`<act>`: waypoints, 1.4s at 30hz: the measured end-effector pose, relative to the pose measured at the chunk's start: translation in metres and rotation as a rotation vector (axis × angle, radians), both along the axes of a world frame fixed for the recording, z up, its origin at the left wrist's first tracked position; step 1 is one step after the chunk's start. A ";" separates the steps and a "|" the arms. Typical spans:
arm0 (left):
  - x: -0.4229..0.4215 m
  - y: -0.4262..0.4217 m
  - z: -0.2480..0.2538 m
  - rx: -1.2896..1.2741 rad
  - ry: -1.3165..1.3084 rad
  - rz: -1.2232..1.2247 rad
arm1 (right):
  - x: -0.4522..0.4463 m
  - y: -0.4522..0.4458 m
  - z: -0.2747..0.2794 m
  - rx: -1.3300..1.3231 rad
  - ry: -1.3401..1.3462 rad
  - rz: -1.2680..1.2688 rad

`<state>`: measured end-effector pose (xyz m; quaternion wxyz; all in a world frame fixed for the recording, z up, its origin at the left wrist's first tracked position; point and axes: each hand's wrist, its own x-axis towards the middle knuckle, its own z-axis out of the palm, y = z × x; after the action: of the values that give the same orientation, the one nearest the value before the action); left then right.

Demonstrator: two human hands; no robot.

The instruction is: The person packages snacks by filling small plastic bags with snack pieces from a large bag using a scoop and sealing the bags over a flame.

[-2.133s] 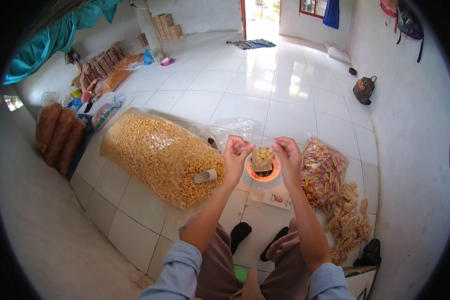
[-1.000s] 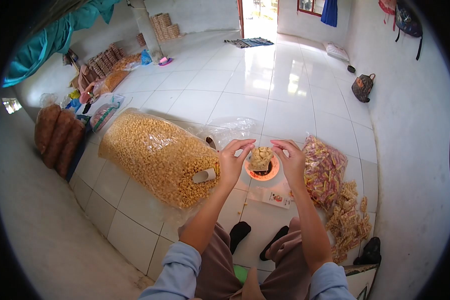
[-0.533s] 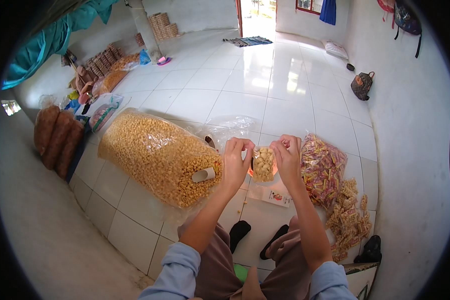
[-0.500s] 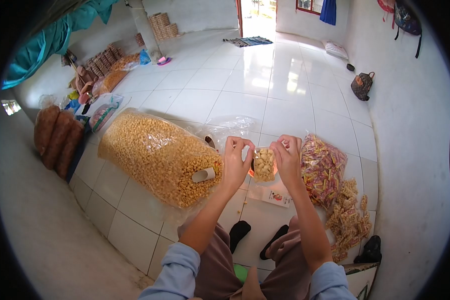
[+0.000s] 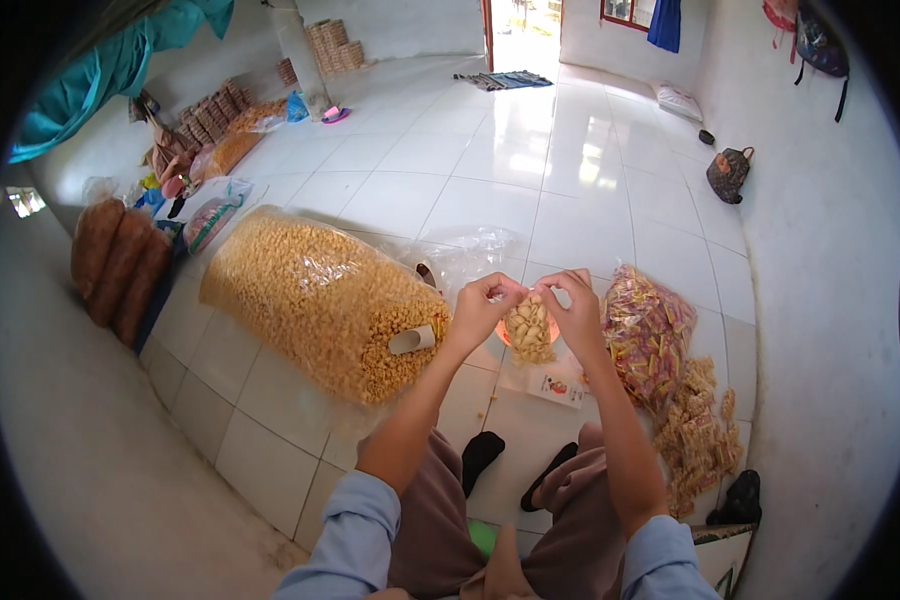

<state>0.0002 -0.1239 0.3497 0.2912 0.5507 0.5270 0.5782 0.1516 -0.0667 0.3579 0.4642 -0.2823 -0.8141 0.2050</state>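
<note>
My left hand (image 5: pixel 484 312) and my right hand (image 5: pixel 576 312) are held up close together, fingers pinched on the top edge of a small clear plastic bag (image 5: pixel 530 330). Pale puffed snack pieces fill the bag, which hangs upright between them. Behind it shows the edge of something orange, mostly hidden. On the floor below lies a white printed packet (image 5: pixel 560 388). Left of my left hand, a large clear sack (image 5: pixel 300 285) of golden snack pieces lies on its side, a white scoop (image 5: pixel 412 340) resting in its mouth.
To the right stand a bag of colourful small packets (image 5: pixel 645 335) and a heap of filled snack bags (image 5: pixel 698 440). Tall brown sacks (image 5: pixel 120 265) lean at the left wall. A person (image 5: pixel 168 150) sits farther back, near stacked goods. Black bag (image 5: pixel 740 498) at right.
My hands have come closer together, drawing the small bag's top edge inward. The view has shifted slightly. The person at the back has bent lower.
</note>
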 end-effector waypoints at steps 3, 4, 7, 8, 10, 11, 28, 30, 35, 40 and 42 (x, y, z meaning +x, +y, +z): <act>-0.004 0.000 -0.001 -0.106 -0.187 -0.053 | 0.000 -0.005 0.000 -0.511 0.189 0.165; -0.005 0.000 0.000 -0.144 -0.194 -0.051 | 0.001 -0.008 0.002 -0.773 0.265 0.228; 0.001 -0.002 0.003 -0.185 -0.199 -0.063 | 0.009 -0.013 0.000 -0.883 0.336 0.211; 0.003 -0.001 0.003 -0.189 -0.195 -0.066 | 0.011 -0.014 -0.002 -0.877 0.338 0.208; 0.008 -0.001 0.002 -0.180 -0.171 -0.066 | 0.015 -0.014 -0.002 -0.951 0.408 0.201; 0.010 0.000 0.001 -0.174 -0.150 -0.064 | 0.017 -0.014 -0.002 -0.946 0.410 0.199; 0.025 0.034 -0.185 -0.679 -0.450 -0.112 | 0.030 0.027 -0.197 -1.042 0.254 -0.143; 0.026 0.037 -0.215 -0.652 -0.478 -0.097 | 0.030 0.032 -0.221 -1.065 0.240 -0.160; 0.023 0.055 -0.272 -0.728 -0.466 -0.035 | 0.027 0.047 -0.279 -1.142 0.305 -0.153; 0.019 0.070 -0.300 -0.702 -0.416 0.000 | 0.024 0.062 -0.287 -1.311 0.255 -0.138; 0.017 0.076 -0.308 -0.678 -0.397 0.040 | 0.021 0.070 -0.296 -1.371 0.265 -0.128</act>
<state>0.0170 -0.0479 0.0421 0.5415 0.2905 0.6322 0.4720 0.1730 0.0031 0.0617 0.2880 -0.5315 -0.4195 0.6771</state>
